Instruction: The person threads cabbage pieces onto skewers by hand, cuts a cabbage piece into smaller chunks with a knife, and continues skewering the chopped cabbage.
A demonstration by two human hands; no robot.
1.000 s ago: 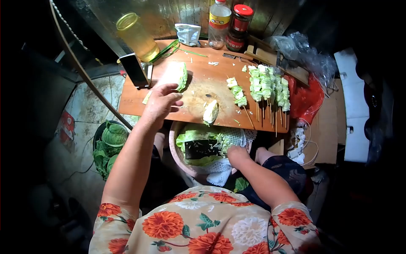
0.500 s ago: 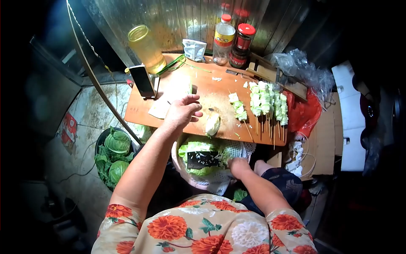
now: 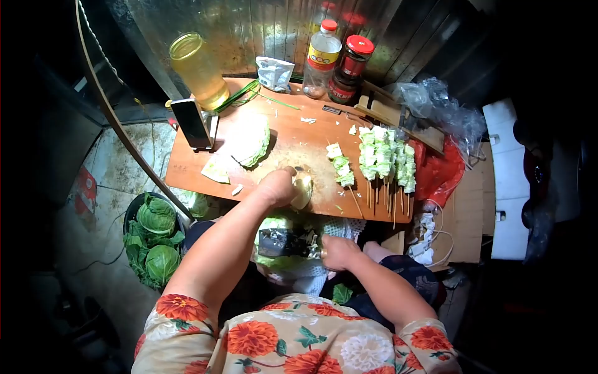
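Observation:
My left hand (image 3: pixel 278 187) is at the front edge of the wooden board (image 3: pixel 293 134), its fingers closed on a small pale cabbage piece (image 3: pixel 303 192). Below the board, my right hand (image 3: pixel 340 252) grips the handle end of a wide dark knife (image 3: pixel 280 243). Its blade lies flat over leaves in a basin, with cabbage bits stuck to it. A larger cut cabbage (image 3: pixel 252 142) rests on the board's left part, near a loose leaf piece (image 3: pixel 215 169). One cabbage skewer (image 3: pixel 340 166) lies right of centre, beside several more skewers (image 3: pixel 385 156).
A phone on a stand (image 3: pixel 192 124), a jar of yellow liquid (image 3: pixel 200 71), a packet (image 3: pixel 274 73), a bottle (image 3: pixel 322 59) and red-lidded jars (image 3: pixel 354 59) line the back. Whole cabbages (image 3: pixel 156 215) fill a tub at left. A red bag (image 3: pixel 443 171) lies at right.
My left hand has moved down and right from above the board and closed on the small cabbage piece. The right hand still holds the knife over the basin. The view has shifted.

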